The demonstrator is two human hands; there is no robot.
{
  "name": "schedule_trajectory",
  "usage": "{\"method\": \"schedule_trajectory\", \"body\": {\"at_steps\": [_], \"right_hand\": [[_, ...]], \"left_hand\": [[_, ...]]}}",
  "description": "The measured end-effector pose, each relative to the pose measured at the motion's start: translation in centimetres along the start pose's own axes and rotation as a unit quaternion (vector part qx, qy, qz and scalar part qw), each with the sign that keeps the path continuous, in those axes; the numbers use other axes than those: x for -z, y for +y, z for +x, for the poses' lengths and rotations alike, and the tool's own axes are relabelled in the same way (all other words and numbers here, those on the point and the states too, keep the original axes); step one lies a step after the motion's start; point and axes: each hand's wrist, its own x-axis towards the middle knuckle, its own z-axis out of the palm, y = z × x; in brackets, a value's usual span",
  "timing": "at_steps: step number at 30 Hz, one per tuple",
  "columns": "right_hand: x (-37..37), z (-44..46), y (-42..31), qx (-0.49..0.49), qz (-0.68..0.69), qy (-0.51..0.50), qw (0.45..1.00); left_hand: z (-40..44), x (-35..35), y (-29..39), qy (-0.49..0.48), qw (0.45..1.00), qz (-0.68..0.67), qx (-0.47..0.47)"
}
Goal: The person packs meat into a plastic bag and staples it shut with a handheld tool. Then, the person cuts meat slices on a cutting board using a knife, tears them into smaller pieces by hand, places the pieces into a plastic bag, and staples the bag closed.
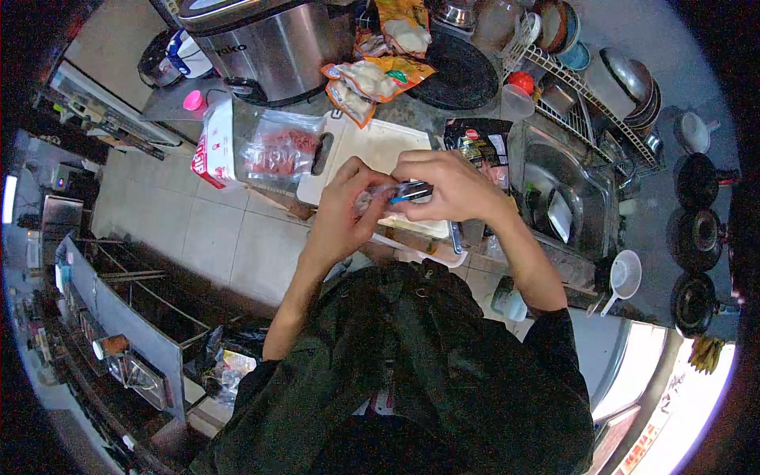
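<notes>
My left hand (348, 207) is closed around a crumpled piece of clear plastic (370, 198), and its fingertips meet those of my right. In my right hand (447, 186) is a small dark, shiny object with a blue strip (413, 192); its exact kind does not show. Both hands are above the white cutting board (384, 138) at the counter's front edge. Left of the board lies a clear plastic bag of red ground meat (279, 152). A black printed pouch (479, 138) lies just beyond my right hand.
A steel slow cooker (273, 59) stands at the back left, beside orange food packets (372, 83). A red and white box (214, 150) sits at the counter's left end. To the right are a sink (566, 190), a dish rack (570, 95) and hanging pans (697, 233).
</notes>
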Motion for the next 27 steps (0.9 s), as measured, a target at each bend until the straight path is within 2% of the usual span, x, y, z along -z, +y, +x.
{"method": "schedule_trajectory", "body": {"at_steps": [10, 13, 16, 19, 20, 21, 22, 23, 24, 25, 27], "right_hand": [[-1.5, -0.2, 0.5, 0.023, 0.03, 0.034, 0.999], [-1.9, -0.1, 0.5, -0.012, 0.049, 0.016, 0.999], [-2.6, -0.3, 0.8, -0.015, 0.091, 0.063, 0.994], [-3.6, -1.3, 2.1, -0.05, 0.136, 0.107, 0.984], [-3.8, -1.9, 2.5, -0.067, 0.141, 0.128, 0.979], [-4.2, -2.4, 3.0, -0.084, 0.147, 0.148, 0.974], [-5.4, -3.2, 4.4, -0.082, 0.215, 0.186, 0.955], [-5.9, -4.2, 5.2, -0.127, 0.22, 0.197, 0.947], [-6.6, -4.8, 5.7, -0.136, 0.244, 0.224, 0.934], [-7.3, -5.4, 6.1, -0.146, 0.269, 0.249, 0.919], [-8.0, -6.7, 6.7, -0.199, 0.312, 0.23, 0.9]], "left_hand": [[-0.5, 0.3, -0.2, -0.008, 1.0, -0.005, -0.005], [-0.7, 0.5, -0.5, -0.007, 1.0, -0.022, 0.003], [-0.8, 1.1, -1.7, -0.001, 1.0, -0.021, 0.002], [-1.7, 1.2, -2.7, 0.068, 0.967, -0.195, 0.148], [-1.7, 1.7, -2.8, 0.079, 0.96, -0.21, 0.171], [-2.0, 2.2, -3.7, 0.105, 0.959, -0.187, 0.183], [-2.6, 2.7, -5.4, 0.132, 0.958, -0.163, 0.195], [-3.2, 3.2, -7.1, 0.157, 0.956, -0.139, 0.206], [-4.0, 3.6, -9.0, 0.193, 0.936, -0.148, 0.254], [-3.7, 4.5, -9.6, 0.199, 0.938, -0.141, 0.248], [-2.8, 6.2, -10.6, 0.209, 0.939, -0.129, 0.239]]}}
